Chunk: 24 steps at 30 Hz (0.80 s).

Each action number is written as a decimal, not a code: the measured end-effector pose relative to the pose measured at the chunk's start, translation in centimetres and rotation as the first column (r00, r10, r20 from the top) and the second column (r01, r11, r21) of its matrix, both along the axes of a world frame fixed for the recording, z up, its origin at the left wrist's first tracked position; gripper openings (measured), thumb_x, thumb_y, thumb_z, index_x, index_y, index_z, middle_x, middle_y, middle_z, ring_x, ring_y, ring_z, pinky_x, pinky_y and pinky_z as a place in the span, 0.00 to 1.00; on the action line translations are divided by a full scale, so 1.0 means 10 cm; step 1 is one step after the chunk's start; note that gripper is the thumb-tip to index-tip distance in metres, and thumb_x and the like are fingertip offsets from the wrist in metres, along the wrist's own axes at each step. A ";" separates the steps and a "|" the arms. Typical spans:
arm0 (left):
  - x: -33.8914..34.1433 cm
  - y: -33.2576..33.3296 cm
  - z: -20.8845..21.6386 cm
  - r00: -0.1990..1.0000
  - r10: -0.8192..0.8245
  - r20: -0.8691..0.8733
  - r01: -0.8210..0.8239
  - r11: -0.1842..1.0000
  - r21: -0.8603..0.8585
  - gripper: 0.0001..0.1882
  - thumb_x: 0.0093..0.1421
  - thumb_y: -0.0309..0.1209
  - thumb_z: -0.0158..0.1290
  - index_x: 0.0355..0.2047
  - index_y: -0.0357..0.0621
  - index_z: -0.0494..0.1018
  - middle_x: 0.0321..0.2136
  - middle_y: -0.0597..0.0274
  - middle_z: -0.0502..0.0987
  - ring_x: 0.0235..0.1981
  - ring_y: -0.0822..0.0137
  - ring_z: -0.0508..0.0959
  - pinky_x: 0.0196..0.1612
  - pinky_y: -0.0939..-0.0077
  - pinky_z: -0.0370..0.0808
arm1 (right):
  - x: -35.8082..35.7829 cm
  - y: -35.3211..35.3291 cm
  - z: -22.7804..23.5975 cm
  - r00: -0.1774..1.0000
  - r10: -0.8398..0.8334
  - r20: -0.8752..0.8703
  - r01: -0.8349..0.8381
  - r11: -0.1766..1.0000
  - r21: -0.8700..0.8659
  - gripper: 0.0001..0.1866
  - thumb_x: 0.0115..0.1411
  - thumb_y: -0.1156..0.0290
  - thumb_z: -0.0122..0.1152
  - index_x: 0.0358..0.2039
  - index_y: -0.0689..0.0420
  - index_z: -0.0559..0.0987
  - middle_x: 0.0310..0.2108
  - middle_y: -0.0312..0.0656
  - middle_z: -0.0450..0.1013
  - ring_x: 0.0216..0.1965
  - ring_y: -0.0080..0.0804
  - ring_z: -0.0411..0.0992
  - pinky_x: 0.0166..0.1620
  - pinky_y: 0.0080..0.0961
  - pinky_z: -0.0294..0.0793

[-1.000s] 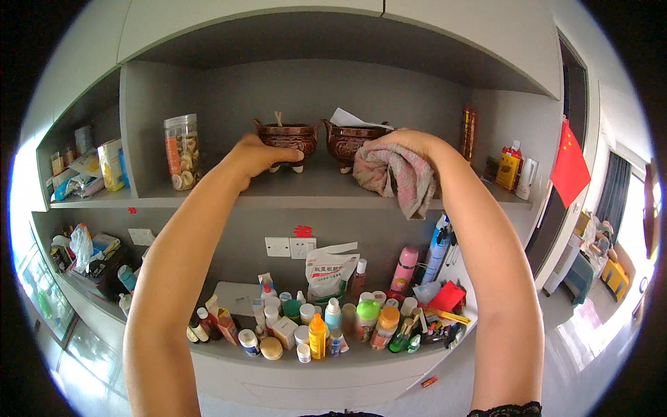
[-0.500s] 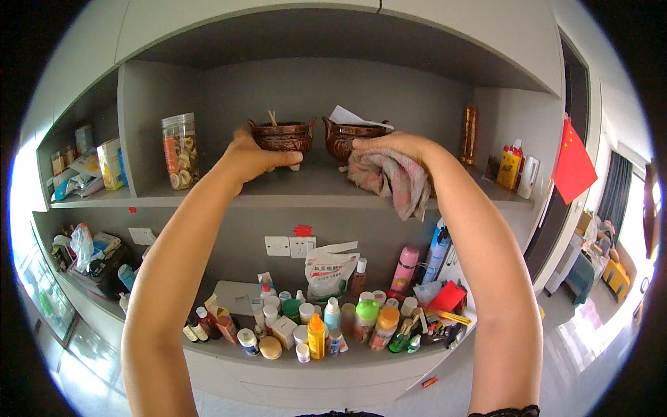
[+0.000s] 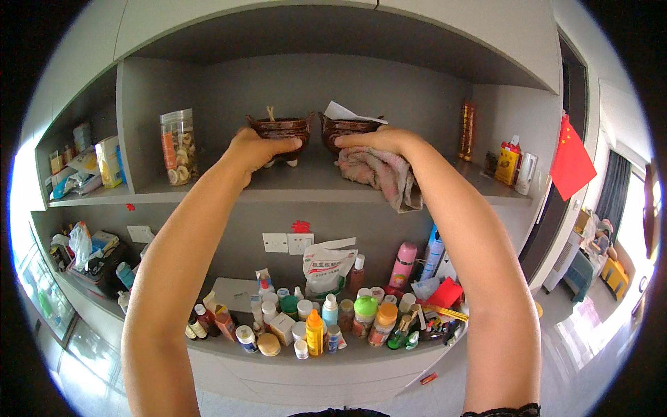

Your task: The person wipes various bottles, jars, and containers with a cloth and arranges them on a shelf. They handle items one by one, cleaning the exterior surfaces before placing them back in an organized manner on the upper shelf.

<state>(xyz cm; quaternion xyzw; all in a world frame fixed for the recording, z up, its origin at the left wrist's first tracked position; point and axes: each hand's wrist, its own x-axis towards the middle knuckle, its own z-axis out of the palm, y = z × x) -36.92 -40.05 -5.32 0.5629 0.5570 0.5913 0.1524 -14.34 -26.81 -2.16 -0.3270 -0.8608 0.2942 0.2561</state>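
Two brown glazed pots with upturned handles and small feet are side by side in the cabinet's upper recess. My left hand grips the left pot, thumb across its front and fingers partly hidden at its side. Thin sticks poke up from that pot. On the other pot, my right hand has its thumb at the front, and a greyish-pink cloth is bunched under the same hand and droops over the shelf edge. White paper juts from the right pot. Their handles nearly meet.
A clear jar of dried slices stands left on the shelf; a tall reddish-gold canister and a yellow box are at right. Below, several bottles and jars crowd the counter, with a pink flask behind. A red flag hangs right.
The right pot has shifted slightly left, narrowing the gap between the pots. My right hand and the cloth moved left with it. My left hand stays on its pot.
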 end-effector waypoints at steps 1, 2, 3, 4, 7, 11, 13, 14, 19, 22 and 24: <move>0.01 0.01 0.00 1.000 0.021 0.010 -0.021 1.000 0.016 0.21 0.43 0.41 0.69 0.34 0.42 0.81 0.28 0.64 0.81 0.27 0.72 0.75 0.31 0.77 0.69 | 0.00 0.00 0.01 0.999 -0.041 0.030 0.039 0.998 0.057 0.35 0.41 0.39 0.70 0.40 0.55 0.82 0.40 0.45 0.79 0.40 0.35 0.77 0.44 0.28 0.74; -0.02 0.05 0.00 1.000 0.025 -0.012 -0.026 0.999 -0.021 0.24 0.43 0.41 0.69 0.38 0.42 0.79 0.32 0.61 0.80 0.32 0.70 0.75 0.36 0.75 0.69 | 0.01 0.00 0.02 0.998 -0.053 0.037 0.050 0.996 0.068 0.35 0.41 0.38 0.70 0.40 0.54 0.83 0.40 0.45 0.79 0.40 0.34 0.77 0.44 0.28 0.74; -0.09 0.11 0.01 0.999 0.028 -0.033 -0.030 0.998 -0.057 0.27 0.43 0.42 0.69 0.42 0.41 0.78 0.36 0.58 0.80 0.36 0.67 0.76 0.41 0.73 0.69 | 0.02 0.01 0.02 0.997 -0.065 0.045 0.062 0.995 0.079 0.34 0.40 0.38 0.70 0.40 0.53 0.83 0.40 0.44 0.79 0.39 0.34 0.77 0.44 0.27 0.74; -0.11 0.13 0.03 0.998 0.029 -0.059 -0.035 0.995 -0.095 0.30 0.43 0.42 0.69 0.45 0.41 0.77 0.40 0.56 0.79 0.41 0.64 0.76 0.45 0.72 0.70 | 0.02 -0.02 0.03 0.996 -0.080 0.049 0.075 0.993 0.088 0.34 0.40 0.37 0.70 0.40 0.51 0.84 0.40 0.44 0.79 0.39 0.34 0.77 0.44 0.27 0.74; -0.10 0.13 0.05 1.000 -0.012 -0.027 0.009 0.994 -0.110 0.28 0.43 0.41 0.69 0.43 0.41 0.78 0.37 0.59 0.80 0.37 0.66 0.77 0.41 0.73 0.71 | 0.04 -0.07 0.03 0.997 -0.068 0.024 0.066 0.994 0.091 0.33 0.40 0.37 0.70 0.40 0.50 0.84 0.40 0.43 0.79 0.39 0.34 0.77 0.43 0.26 0.73; 0.05 0.26 0.02 0.999 -0.030 -0.012 0.029 0.997 -0.070 0.26 0.43 0.41 0.69 0.41 0.41 0.79 0.35 0.60 0.80 0.33 0.68 0.77 0.37 0.73 0.71 | 0.16 0.13 0.00 0.983 -0.181 0.025 0.179 0.982 0.059 0.36 0.39 0.38 0.71 0.41 0.54 0.83 0.42 0.46 0.78 0.39 0.36 0.77 0.43 0.27 0.74; 0.23 0.24 0.04 1.000 0.019 -0.012 -0.020 0.996 -0.083 0.25 0.44 0.40 0.69 0.41 0.41 0.79 0.34 0.61 0.81 0.33 0.68 0.77 0.37 0.73 0.71 | 0.27 0.18 0.00 0.979 -0.204 0.014 0.203 0.977 0.061 0.38 0.38 0.38 0.72 0.42 0.57 0.82 0.42 0.48 0.77 0.40 0.38 0.77 0.44 0.29 0.74; 0.29 0.25 0.05 1.000 0.010 -0.017 -0.011 0.997 -0.075 0.25 0.44 0.40 0.69 0.41 0.41 0.79 0.34 0.61 0.81 0.33 0.68 0.77 0.36 0.73 0.71 | 0.34 0.15 0.00 0.982 -0.186 -0.003 0.186 0.980 0.072 0.39 0.37 0.38 0.72 0.43 0.58 0.82 0.43 0.49 0.77 0.40 0.39 0.77 0.44 0.30 0.74; 0.40 0.53 0.04 0.983 -0.175 0.054 0.177 0.983 -0.041 0.23 0.39 0.38 0.71 0.37 0.43 0.81 0.31 0.63 0.80 0.29 0.70 0.76 0.31 0.76 0.70 | 0.74 0.01 0.09 0.977 -0.211 0.024 0.208 0.974 0.090 0.41 0.37 0.37 0.71 0.44 0.58 0.81 0.45 0.50 0.76 0.44 0.39 0.76 0.47 0.31 0.74; 0.72 0.63 0.06 0.994 -0.105 0.016 0.106 0.992 -0.066 0.24 0.39 0.37 0.72 0.37 0.43 0.80 0.30 0.62 0.80 0.29 0.70 0.76 0.30 0.75 0.69 | 1.11 -0.02 0.11 0.924 -0.368 0.103 0.349 0.923 0.165 0.39 0.42 0.36 0.67 0.43 0.58 0.82 0.43 0.47 0.77 0.44 0.34 0.75 0.49 0.26 0.72; 0.90 0.67 0.11 0.995 -0.103 0.001 0.103 0.990 -0.092 0.24 0.38 0.37 0.72 0.35 0.41 0.80 0.30 0.61 0.80 0.29 0.70 0.76 0.28 0.75 0.69 | 1.39 0.14 0.12 0.939 -0.328 0.100 0.314 0.939 0.137 0.41 0.41 0.34 0.67 0.43 0.58 0.82 0.43 0.48 0.77 0.44 0.34 0.75 0.50 0.26 0.71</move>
